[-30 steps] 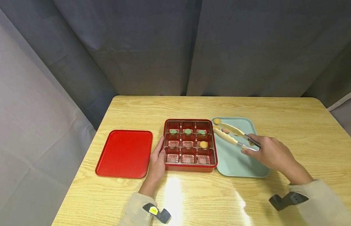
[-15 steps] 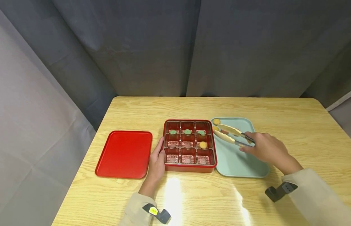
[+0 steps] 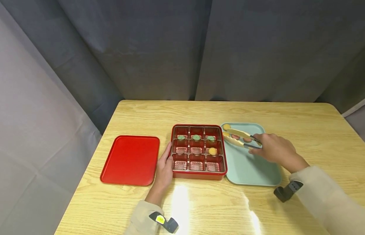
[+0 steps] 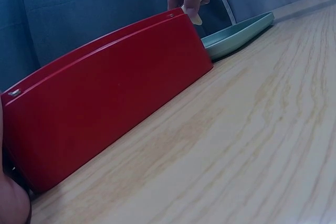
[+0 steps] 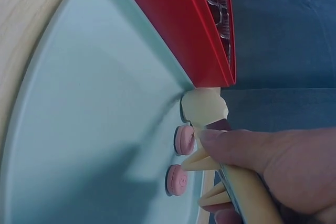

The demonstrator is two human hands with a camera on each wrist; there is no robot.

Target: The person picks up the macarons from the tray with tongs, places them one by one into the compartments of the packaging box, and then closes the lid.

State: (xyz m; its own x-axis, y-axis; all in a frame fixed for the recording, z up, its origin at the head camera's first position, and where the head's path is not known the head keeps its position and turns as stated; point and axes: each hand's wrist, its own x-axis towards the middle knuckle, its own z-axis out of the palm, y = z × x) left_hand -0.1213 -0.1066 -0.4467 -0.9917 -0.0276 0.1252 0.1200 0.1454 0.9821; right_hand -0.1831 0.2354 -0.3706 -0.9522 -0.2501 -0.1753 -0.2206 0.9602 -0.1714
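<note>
In the head view my right hand (image 3: pixel 274 148) grips cream-tipped tongs (image 3: pixel 238 133) over the pale green tray (image 3: pixel 253 169). The tong tips lie at a yellow macaron (image 3: pixel 226 134) by the tray's left edge; whether they touch it I cannot tell. Another yellow macaron (image 3: pixel 226 126) sits just behind. Two pink macarons (image 5: pixel 185 140) lie beside the tongs in the right wrist view. My left hand (image 3: pixel 164 168) rests along the left wall of the red box (image 3: pixel 197 176), fingers fairly straight. Three green macarons (image 3: pixel 196 137) fill its back row, and a yellow macaron (image 3: pixel 212 151) sits middle right.
A flat red tray or lid (image 3: pixel 130 160) lies to the left of the box on the wooden table (image 3: pixel 206 202). The box's right wall adjoins the green tray. Grey curtains (image 3: pixel 158 52) hang behind the table's back edge.
My right hand has moved a little left and away from me with the tongs, their tips staying around the front yellow macaron. The pink macarons show more. The left hand and box have stayed put.
</note>
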